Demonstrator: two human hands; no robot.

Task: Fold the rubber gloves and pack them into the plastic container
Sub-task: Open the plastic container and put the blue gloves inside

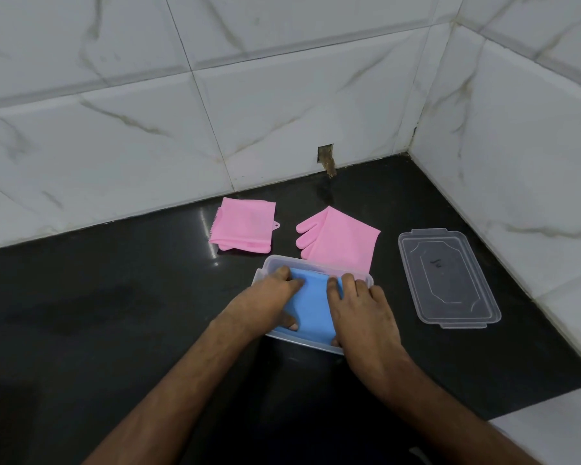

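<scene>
Both forearms reach in from the bottom edge, and the hands are down inside the plastic container (356,276) at the centre of the black counter (114,313). Left hand (269,298) presses on the near-left part of a folded blue glove (312,307), fingers curled at its far edge, thumb on the near side. Right hand (363,313) covers the right half, fingers laid over the glove and the rim. The hands sit close together, only a strip of blue between them, pushing rather than gripping as far as I can tell.

Waiting behind the container: a folded pink glove (244,226) to the left, near the wall, and an unfolded pink glove (341,236) just behind the far rim, fingers pointing left. Over on the right lies the clear lid (448,278), well apart.

To do this well, I'd say: flatten the blue glove evenly into the corners, squeeze the air out, and keep it low so the pink ones fit on top. Rubber tends to spring back, so hold one palm down while the other releases.
</scene>
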